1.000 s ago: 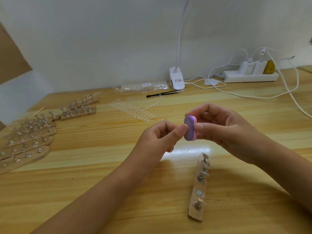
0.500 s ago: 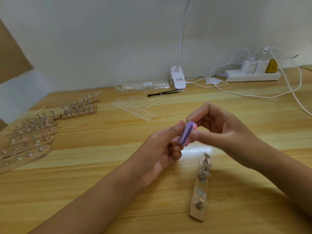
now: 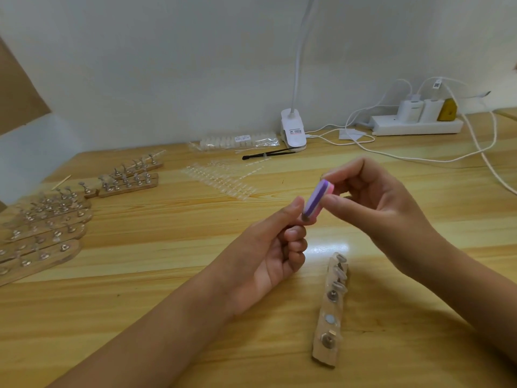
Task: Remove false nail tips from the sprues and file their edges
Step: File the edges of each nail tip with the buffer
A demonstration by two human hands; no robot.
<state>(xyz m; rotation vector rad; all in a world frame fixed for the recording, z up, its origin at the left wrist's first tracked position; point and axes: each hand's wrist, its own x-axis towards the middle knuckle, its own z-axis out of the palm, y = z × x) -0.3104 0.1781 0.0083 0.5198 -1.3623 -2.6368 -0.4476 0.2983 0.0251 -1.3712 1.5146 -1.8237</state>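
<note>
The right hand (image 3: 377, 208) grips a purple-and-pink buffer block (image 3: 319, 198) by its far end. At the block's lower end the left hand (image 3: 274, 253) pinches a small nail tip (image 3: 305, 218), mostly hidden by the thumb. Just nearer lies a wooden holder strip (image 3: 331, 309). Clear sprues (image 3: 221, 177) lie farther off, with stacked holder strips (image 3: 42, 228) at the far left.
</note>
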